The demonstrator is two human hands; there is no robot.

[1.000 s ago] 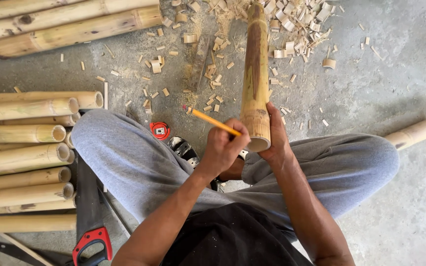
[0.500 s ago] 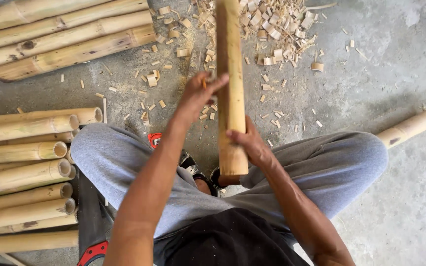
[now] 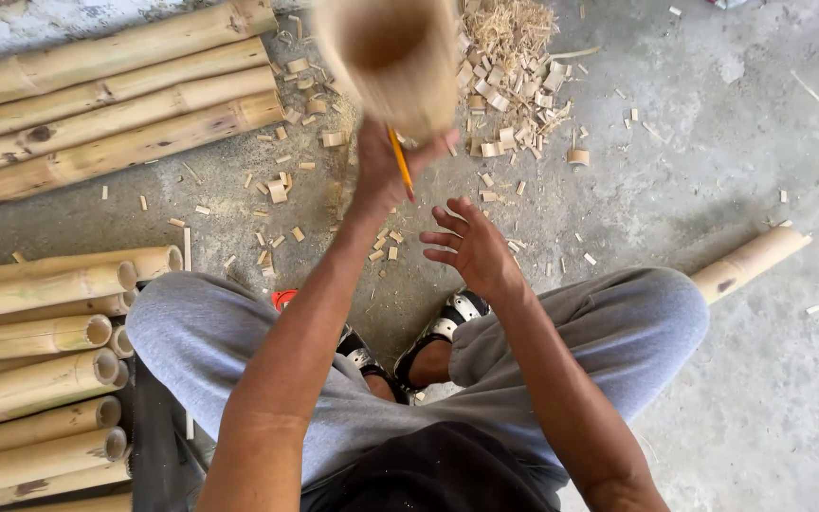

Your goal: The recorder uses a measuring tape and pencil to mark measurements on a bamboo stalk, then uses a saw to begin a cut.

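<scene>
**Bamboo section raised end-on toward the camera**

A pale, hollow bamboo section (image 3: 395, 62), blurred, is held up at the far centre by the left hand (image 3: 381, 171), which is closed around its lower part with a yellow pencil (image 3: 400, 163) pinched alongside. The right hand (image 3: 476, 248) is spread, fingers apart, touching nothing. Cut bamboo poles (image 3: 35, 360) are stacked at left; wood chips (image 3: 514, 85) are scattered on the grey concrete floor (image 3: 694, 171).

Around my hands I can see no package, label, sign or screen anywhere, near or far.
</scene>
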